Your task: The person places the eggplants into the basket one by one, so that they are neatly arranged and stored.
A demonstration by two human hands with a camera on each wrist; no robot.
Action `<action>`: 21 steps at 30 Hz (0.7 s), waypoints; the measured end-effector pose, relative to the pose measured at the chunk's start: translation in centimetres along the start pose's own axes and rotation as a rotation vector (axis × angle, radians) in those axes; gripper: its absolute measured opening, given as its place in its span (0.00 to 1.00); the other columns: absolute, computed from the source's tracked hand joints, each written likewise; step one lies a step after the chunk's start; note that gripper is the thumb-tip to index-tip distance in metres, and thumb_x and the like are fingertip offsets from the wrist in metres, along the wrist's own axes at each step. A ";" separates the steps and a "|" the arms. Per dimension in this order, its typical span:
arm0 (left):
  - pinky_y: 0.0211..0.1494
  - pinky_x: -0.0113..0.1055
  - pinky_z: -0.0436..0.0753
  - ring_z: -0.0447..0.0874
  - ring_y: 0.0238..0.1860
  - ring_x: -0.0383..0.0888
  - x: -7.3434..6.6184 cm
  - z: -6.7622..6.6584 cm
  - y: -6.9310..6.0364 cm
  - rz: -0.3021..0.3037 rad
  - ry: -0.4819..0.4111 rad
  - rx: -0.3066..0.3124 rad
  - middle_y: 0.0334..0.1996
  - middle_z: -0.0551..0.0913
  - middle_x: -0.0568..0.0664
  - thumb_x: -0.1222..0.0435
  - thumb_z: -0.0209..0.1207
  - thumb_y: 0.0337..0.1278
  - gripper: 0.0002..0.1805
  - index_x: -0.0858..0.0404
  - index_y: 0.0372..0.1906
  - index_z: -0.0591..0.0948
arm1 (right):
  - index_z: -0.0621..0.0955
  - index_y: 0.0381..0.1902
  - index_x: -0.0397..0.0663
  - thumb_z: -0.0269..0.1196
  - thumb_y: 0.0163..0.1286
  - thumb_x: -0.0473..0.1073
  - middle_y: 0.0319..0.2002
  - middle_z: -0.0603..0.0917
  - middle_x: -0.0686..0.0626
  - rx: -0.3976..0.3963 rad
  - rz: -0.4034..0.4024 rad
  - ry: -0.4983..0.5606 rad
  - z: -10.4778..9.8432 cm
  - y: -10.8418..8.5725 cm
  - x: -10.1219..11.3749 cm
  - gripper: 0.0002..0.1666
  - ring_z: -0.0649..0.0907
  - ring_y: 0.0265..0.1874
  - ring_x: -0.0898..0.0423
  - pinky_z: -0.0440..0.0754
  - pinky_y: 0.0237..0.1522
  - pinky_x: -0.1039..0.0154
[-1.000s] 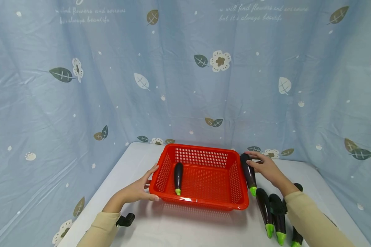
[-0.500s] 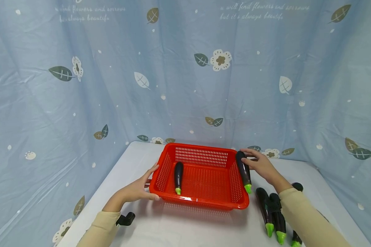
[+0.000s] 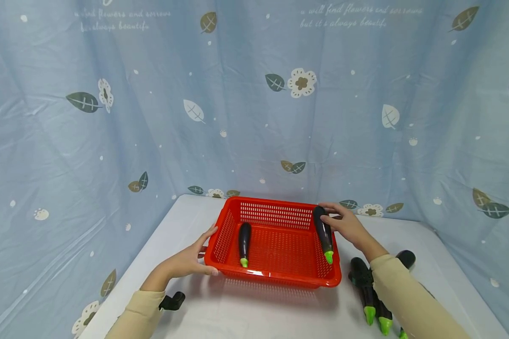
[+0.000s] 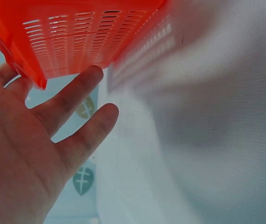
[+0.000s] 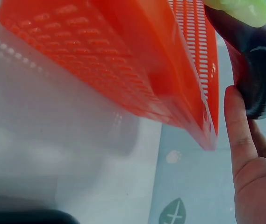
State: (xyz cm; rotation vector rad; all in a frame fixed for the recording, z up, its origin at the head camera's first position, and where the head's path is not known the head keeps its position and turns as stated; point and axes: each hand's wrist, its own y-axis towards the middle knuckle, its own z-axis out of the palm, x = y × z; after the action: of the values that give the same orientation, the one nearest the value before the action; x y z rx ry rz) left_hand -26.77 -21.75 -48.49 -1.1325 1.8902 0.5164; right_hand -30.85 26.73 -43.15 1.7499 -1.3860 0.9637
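Note:
My right hand (image 3: 348,227) holds a dark purple eggplant (image 3: 322,230) by its thick upper part, green stem end pointing down and towards me. The eggplant hangs over the right rim of the red plastic basket (image 3: 280,280). In the right wrist view, the eggplant (image 5: 259,70) is beside the basket rim, fingers at its rounded end. My left hand (image 3: 186,260) rests against the basket's left front corner, fingers spread and mostly straight. From the left wrist, two fingers of that hand (image 4: 25,154) extend below the rim. Another eggplant (image 3: 244,242) lies inside the basket at the left.
Several more eggplants (image 3: 368,301) lie on the white table (image 3: 254,315) at the right, partly hidden under my right forearm. A blue patterned curtain (image 3: 254,117) hangs behind and beside the table. A black wrist device (image 3: 172,301) shows under the left wrist.
My right hand has carried the eggplant leftwards, from beside the basket's right side to over its right rim. The left hand and basket have stayed in place.

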 end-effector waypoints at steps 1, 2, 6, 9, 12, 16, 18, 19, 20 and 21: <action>0.64 0.56 0.78 0.69 0.68 0.61 0.0 0.0 0.0 0.001 -0.001 0.000 0.83 0.40 0.52 0.51 0.77 0.46 0.67 0.47 0.83 0.42 | 0.70 0.74 0.47 0.62 0.76 0.50 0.68 0.70 0.32 -0.003 0.009 0.000 0.1 0.1 0.0 0.33 0.77 0.60 0.35 0.85 0.51 0.48; 0.64 0.56 0.78 0.69 0.68 0.61 0.0 0.0 0.0 -0.001 -0.002 -0.001 0.83 0.41 0.52 0.51 0.77 0.46 0.67 0.46 0.83 0.42 | 0.69 0.74 0.46 0.61 0.77 0.50 0.68 0.70 0.31 0.000 0.005 -0.008 0.3 0.2 0.1 0.32 0.77 0.60 0.35 0.85 0.52 0.48; 0.64 0.55 0.78 0.69 0.68 0.60 -0.1 0.0 0.0 -0.002 -0.005 -0.005 0.83 0.41 0.51 0.51 0.77 0.46 0.66 0.46 0.83 0.43 | 0.71 0.73 0.47 0.62 0.76 0.52 0.68 0.71 0.32 -0.004 0.017 -0.008 0.8 0.5 0.4 0.33 0.77 0.61 0.35 0.84 0.54 0.46; 0.64 0.56 0.78 0.69 0.68 0.60 -0.1 0.0 0.0 0.001 -0.006 -0.006 0.82 0.41 0.53 0.52 0.77 0.46 0.66 0.47 0.83 0.43 | 0.70 0.73 0.47 0.62 0.76 0.52 0.68 0.71 0.32 0.003 0.019 0.004 1.0 0.7 0.6 0.33 0.77 0.60 0.36 0.84 0.55 0.45; 0.64 0.56 0.78 0.69 0.68 0.61 -0.1 0.1 0.1 0.003 -0.006 -0.006 0.83 0.41 0.54 0.52 0.77 0.47 0.66 0.48 0.83 0.43 | 0.70 0.73 0.47 0.62 0.76 0.51 0.68 0.72 0.33 0.010 0.022 0.020 1.4 1.0 0.6 0.33 0.77 0.59 0.37 0.84 0.55 0.46; 0.64 0.56 0.78 0.69 0.68 0.61 0.0 0.1 0.1 0.006 -0.001 -0.004 0.83 0.39 0.52 0.52 0.77 0.47 0.66 0.49 0.83 0.43 | 0.70 0.74 0.47 0.62 0.76 0.50 0.68 0.72 0.34 0.016 0.019 0.027 1.8 1.3 0.8 0.33 0.77 0.59 0.39 0.84 0.55 0.48; 0.64 0.55 0.78 0.69 0.68 0.61 -0.1 0.1 0.0 0.007 0.001 -0.003 0.83 0.38 0.52 0.52 0.77 0.47 0.66 0.49 0.83 0.43 | 0.70 0.74 0.46 0.63 0.76 0.50 0.68 0.72 0.33 0.016 0.009 0.028 2.0 1.4 1.1 0.33 0.77 0.59 0.39 0.84 0.56 0.48; 0.64 0.55 0.78 0.69 0.69 0.61 -0.1 0.1 0.0 0.007 0.001 -0.003 0.83 0.38 0.52 0.52 0.77 0.47 0.66 0.48 0.83 0.43 | 0.70 0.74 0.46 0.63 0.76 0.49 0.68 0.72 0.33 0.016 0.004 0.029 2.1 1.4 1.2 0.33 0.77 0.59 0.38 0.83 0.56 0.47; 0.64 0.56 0.78 0.69 0.69 0.61 -0.1 0.1 0.0 0.007 -0.001 -0.001 0.83 0.38 0.52 0.52 0.77 0.47 0.66 0.48 0.83 0.42 | 0.70 0.74 0.46 0.63 0.76 0.49 0.68 0.72 0.33 0.015 0.002 0.029 2.2 1.5 1.3 0.33 0.77 0.59 0.39 0.83 0.56 0.47; 0.64 0.56 0.78 0.69 0.69 0.61 0.0 0.1 0.0 0.006 -0.002 -0.002 0.83 0.38 0.52 0.52 0.77 0.47 0.66 0.48 0.83 0.42 | 0.70 0.74 0.46 0.63 0.76 0.49 0.68 0.72 0.33 0.015 -0.001 0.032 2.3 1.5 1.4 0.33 0.77 0.59 0.38 0.83 0.57 0.46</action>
State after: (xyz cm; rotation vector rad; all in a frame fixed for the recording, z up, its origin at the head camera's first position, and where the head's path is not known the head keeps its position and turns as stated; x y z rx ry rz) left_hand -26.72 -21.70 -48.49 -1.1275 1.8921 0.5229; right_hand -31.82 23.76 -42.91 1.7386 -1.3612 1.0000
